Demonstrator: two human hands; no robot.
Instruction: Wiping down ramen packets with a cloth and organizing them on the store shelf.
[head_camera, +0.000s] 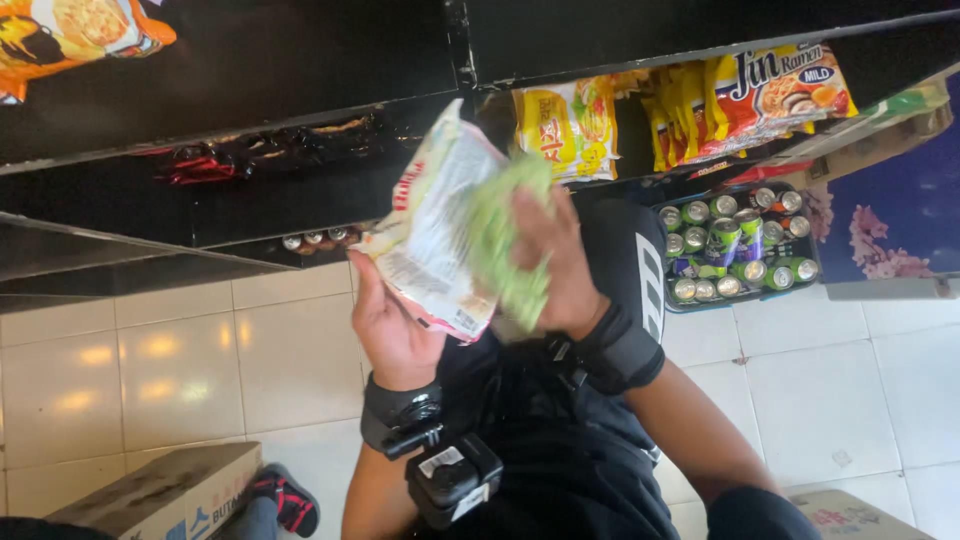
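Strapped to our left wrist, a small black camera (452, 478) sits nearest the lens, with a dark band on the right wrist beside it. Just above, our left hand (392, 330) cups the lower edge of a pale noodle packet (432, 232) from beneath, fingers wrapped round its back, while our right hand (556, 262) presses flat against a blurred green packet (505, 240) fanned out alongside the first. Both hands are closed on the packets, held up between us and the shelving.

We judge these packets light and crinkly: thin slick film over a brittle block, so they would slide against one another and crack if squeezed hard. The crimped end seams and the flat faces look like the safest places to take hold.

Below the hands lie glossy white floor tiles (180, 370), a cardboard box (165, 495) at lower left and a second box corner (850, 515) at lower right. A dark shoe (288, 495) shows beside the left box. Farther off, a crate of drink cans (735, 248) stands on the floor under black shelves (300, 60) stocked with yellow and orange noodle packs (690, 105). The shelf edge and those packs crowd the space just beyond the raised packets.
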